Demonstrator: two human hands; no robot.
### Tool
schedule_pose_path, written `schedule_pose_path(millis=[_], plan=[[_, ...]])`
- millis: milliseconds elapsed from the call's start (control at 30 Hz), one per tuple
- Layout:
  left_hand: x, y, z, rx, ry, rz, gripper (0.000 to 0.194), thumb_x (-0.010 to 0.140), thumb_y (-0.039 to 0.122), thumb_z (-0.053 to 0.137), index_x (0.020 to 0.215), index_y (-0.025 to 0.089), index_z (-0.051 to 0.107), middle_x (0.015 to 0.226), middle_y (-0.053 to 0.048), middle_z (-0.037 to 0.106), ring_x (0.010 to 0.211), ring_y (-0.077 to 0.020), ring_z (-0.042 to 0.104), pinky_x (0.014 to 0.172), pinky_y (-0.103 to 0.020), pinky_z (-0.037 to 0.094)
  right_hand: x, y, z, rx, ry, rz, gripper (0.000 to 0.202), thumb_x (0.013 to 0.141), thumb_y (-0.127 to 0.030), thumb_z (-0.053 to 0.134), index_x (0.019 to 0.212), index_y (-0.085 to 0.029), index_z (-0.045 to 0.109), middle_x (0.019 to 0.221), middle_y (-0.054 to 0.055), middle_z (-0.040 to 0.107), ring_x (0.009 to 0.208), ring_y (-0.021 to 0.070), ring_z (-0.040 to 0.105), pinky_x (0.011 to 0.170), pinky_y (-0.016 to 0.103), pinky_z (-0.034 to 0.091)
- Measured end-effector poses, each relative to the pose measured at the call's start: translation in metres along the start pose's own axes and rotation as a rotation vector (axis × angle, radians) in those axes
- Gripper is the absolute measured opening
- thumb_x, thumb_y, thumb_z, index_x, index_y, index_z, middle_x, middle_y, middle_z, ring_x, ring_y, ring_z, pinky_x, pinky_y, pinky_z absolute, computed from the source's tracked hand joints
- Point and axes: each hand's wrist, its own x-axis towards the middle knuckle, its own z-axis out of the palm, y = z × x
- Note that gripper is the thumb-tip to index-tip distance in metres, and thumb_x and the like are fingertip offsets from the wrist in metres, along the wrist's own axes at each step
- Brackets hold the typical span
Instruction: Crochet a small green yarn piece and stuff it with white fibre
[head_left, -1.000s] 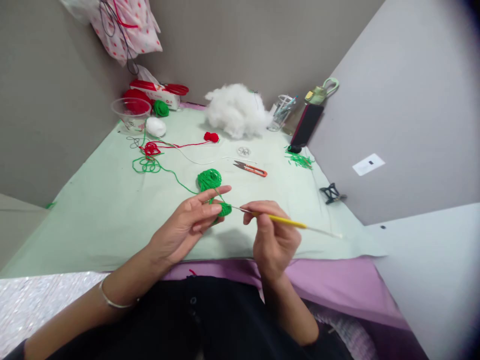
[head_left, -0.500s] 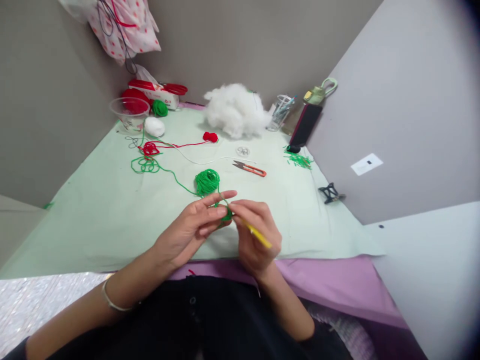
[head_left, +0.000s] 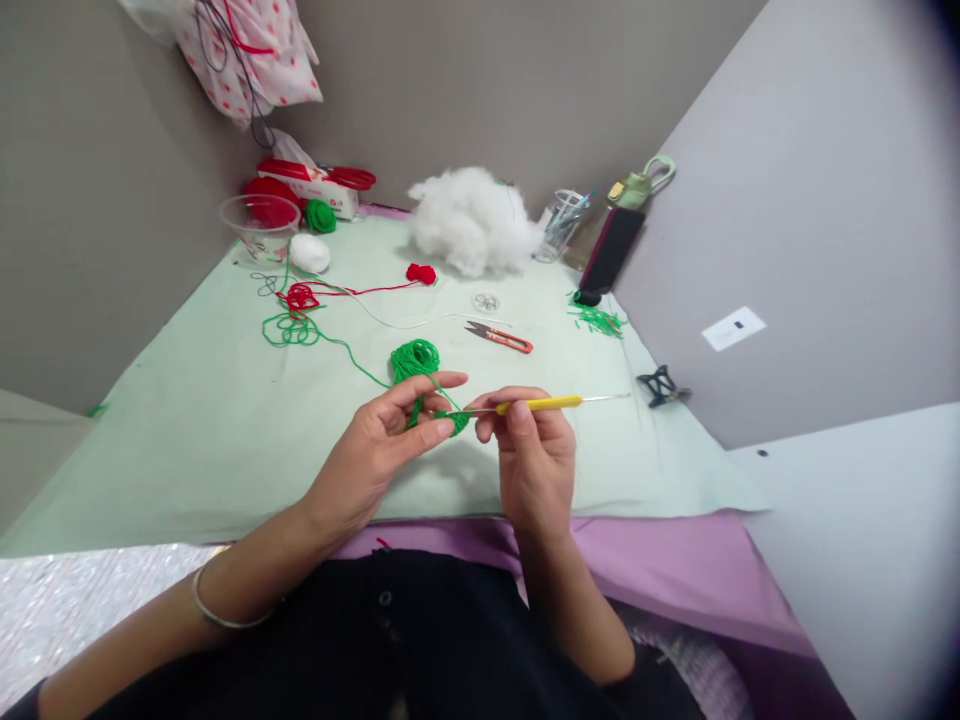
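My left hand [head_left: 379, 440] pinches a small piece of green crochet work [head_left: 459, 422] between thumb and fingers, its index finger stretched out with green yarn running over it. In my right hand [head_left: 536, 455] is a crochet hook with a yellow handle [head_left: 551, 403], held level between thumb and fingers. The hook's metal tip reaches left to the green piece; whether it passes through a stitch is too small to tell. Just behind my left hand lies a bundle of green yarn [head_left: 415, 360], with a strand trailing left to loose green loops [head_left: 289, 330].
Orange thread snips [head_left: 501, 337] lie beyond my hands, near a small clear round case [head_left: 486, 302]. White stuffing [head_left: 472, 222] is heaped at the back. Red yarn [head_left: 302, 298] and a plastic tub [head_left: 259, 230] are left; green scraps [head_left: 598, 320] and a bottle [head_left: 626, 205] right.
My right hand has turned so the hook, earlier slanting down towards me, now lies level and points left. My left thumb and fingers have shifted slightly on the green piece.
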Motion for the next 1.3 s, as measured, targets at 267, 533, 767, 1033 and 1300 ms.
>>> schedule_pose_path(millis=[267,533,767,1033,1300], plan=[[-0.003,0.002,-0.004,0.244,0.038,0.119,0.033,0.087,0.030,0.078,0.121,0.033,0.077,0.089,0.001,0.062,0.084,-0.0150,0.053,0.085,-0.029,0.041,-0.007,-0.011,-0.001,-0.208,-0.049,-0.165,0.020,0.104,-0.025,0.052,0.102,-0.023,0.071,0.094,0.003,0.076,0.071,0.0125,0.068,0.069,0.031,0.058],[-0.007,0.003,0.006,0.310,0.156,0.223,0.033,0.081,0.023,0.082,0.113,0.029,0.080,0.090,0.000,0.067,0.072,-0.0144,0.049,0.081,-0.031,0.043,-0.015,-0.002,-0.001,-0.643,-0.127,-0.616,0.032,0.099,-0.012,0.053,0.123,-0.027,0.067,0.102,0.007,0.076,0.089,0.0198,0.073,0.074,0.037,0.061],[0.003,0.001,-0.001,-0.251,-0.068,-0.233,0.047,0.082,0.031,0.082,0.127,0.021,0.074,0.074,0.003,0.056,0.067,-0.0096,0.047,0.082,-0.026,0.047,-0.012,0.002,-0.001,-0.640,-0.025,-0.604,0.027,0.098,-0.014,0.059,0.115,-0.029,0.073,0.098,0.006,0.075,0.088,0.0199,0.072,0.071,0.036,0.061],[0.000,0.003,0.003,-0.163,-0.041,-0.104,0.040,0.082,0.025,0.082,0.121,0.028,0.078,0.093,0.000,0.062,0.091,-0.0130,0.055,0.083,-0.021,0.044,-0.005,-0.007,0.005,-0.221,-0.033,-0.225,0.018,0.100,-0.022,0.059,0.102,-0.025,0.076,0.094,0.004,0.074,0.080,0.0160,0.068,0.072,0.033,0.057],[0.002,-0.003,0.005,-0.292,0.004,-0.156,0.046,0.080,0.026,0.085,0.125,0.025,0.076,0.089,0.000,0.066,0.084,-0.0106,0.058,0.087,-0.022,0.048,-0.015,0.004,0.003,-0.650,-0.065,-0.620,0.033,0.094,-0.011,0.065,0.118,-0.032,0.076,0.109,0.007,0.075,0.096,0.0205,0.072,0.078,0.036,0.062]])
